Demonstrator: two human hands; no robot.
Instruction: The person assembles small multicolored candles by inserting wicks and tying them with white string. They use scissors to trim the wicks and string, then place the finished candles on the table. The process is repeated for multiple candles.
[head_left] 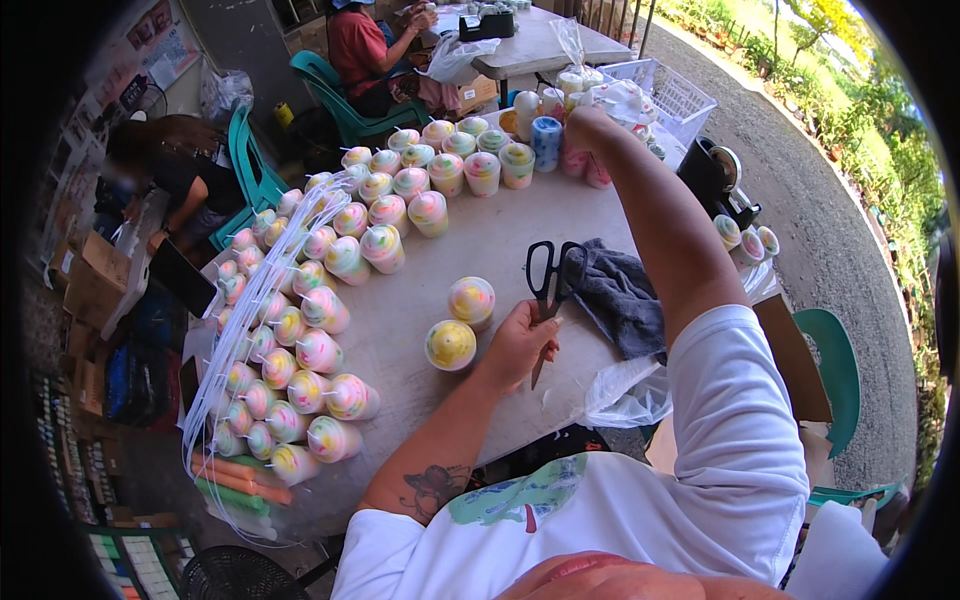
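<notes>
My left hand (522,345) is closed around the blade end of a pair of black-handled scissors (546,290), whose handles point away from me. Beside that hand stand two cup candles (451,346) with yellow and pastel swirled tops. My right arm stretches across to the table's far right corner. There my right hand (588,122) is bent down among pink cups, next to a blue patterned candle (546,143); its fingers are hidden. A dark grey cloth (620,300) lies right of the scissors.
Rows of pastel cup candles (320,310) line the table's left and far sides. Long white wick strands (250,290) lie over them. A black tape dispenser (722,180) stands at the right edge, near a clear plastic bag (630,392). Two other people sit beyond the table.
</notes>
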